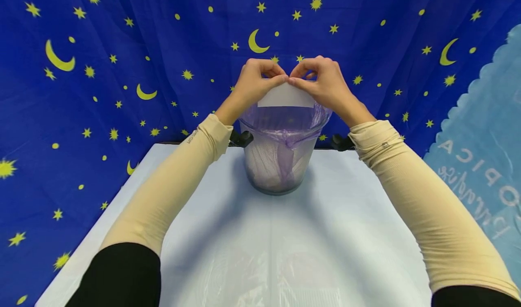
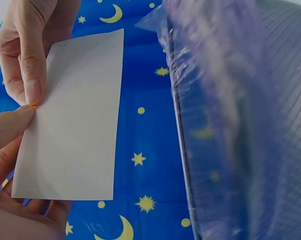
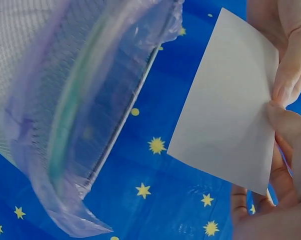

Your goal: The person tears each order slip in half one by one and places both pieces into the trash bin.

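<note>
A small white sheet of paper [image 1: 286, 96] hangs over a mesh bin [image 1: 264, 162] lined with a purple plastic bag [image 1: 286, 137]. My left hand [image 1: 257, 82] pinches its top edge near the middle, thumb in front. Right beside it, my right hand [image 1: 323, 82] pinches the same edge, and the two thumb tips meet. In the left wrist view the paper [image 2: 75, 120] looks blank and unfolded, a little apart from the bag's rim. The right wrist view shows the paper [image 3: 228, 102] with fingers behind it. Parts of the fingers are hidden by the sheet.
The bin stands at the far edge of a white-covered table [image 1: 268, 243]. Black clamp-like pieces [image 1: 341, 143] sit on that edge at either side. Behind hangs a blue cloth [image 1: 195, 35] with yellow stars and moons, and a light blue cloth [image 1: 484, 148] with lettering is at right.
</note>
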The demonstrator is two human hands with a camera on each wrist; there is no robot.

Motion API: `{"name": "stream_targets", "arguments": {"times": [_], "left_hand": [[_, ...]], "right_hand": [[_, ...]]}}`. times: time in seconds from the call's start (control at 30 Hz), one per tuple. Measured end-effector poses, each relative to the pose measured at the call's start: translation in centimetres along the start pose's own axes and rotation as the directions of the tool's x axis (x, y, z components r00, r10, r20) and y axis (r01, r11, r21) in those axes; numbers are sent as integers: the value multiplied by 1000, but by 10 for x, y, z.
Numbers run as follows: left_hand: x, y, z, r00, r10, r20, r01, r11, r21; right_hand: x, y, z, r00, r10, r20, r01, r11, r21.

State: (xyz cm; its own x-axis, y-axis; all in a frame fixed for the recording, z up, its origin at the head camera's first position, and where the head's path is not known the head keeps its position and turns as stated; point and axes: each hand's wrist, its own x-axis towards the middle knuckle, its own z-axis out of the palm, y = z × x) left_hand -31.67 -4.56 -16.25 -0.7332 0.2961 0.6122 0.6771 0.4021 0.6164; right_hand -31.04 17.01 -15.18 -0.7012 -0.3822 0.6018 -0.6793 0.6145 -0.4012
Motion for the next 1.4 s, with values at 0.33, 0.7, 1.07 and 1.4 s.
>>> {"name": "stream_targets", "arguments": {"times": [0.33,0.7,1.07,1.4], "left_hand": [[8,-6,-6,997,-71,1,71,993,-93],[9,1,1,995,-104,7,104,979,-173],[5,-13,9,982,-189,21,190,967,-169],[-5,-24,16,956,-293,25,294,952,-87]], "right_hand": [[18,-1,0,998,34,45,-33,999,-16],[8,0,1,997,4,-74,-4,1000,-5],[-4,-19,-5,992,-69,-106,72,997,19],[-17,-49,-17,979,-156,-131,158,987,3]]}}
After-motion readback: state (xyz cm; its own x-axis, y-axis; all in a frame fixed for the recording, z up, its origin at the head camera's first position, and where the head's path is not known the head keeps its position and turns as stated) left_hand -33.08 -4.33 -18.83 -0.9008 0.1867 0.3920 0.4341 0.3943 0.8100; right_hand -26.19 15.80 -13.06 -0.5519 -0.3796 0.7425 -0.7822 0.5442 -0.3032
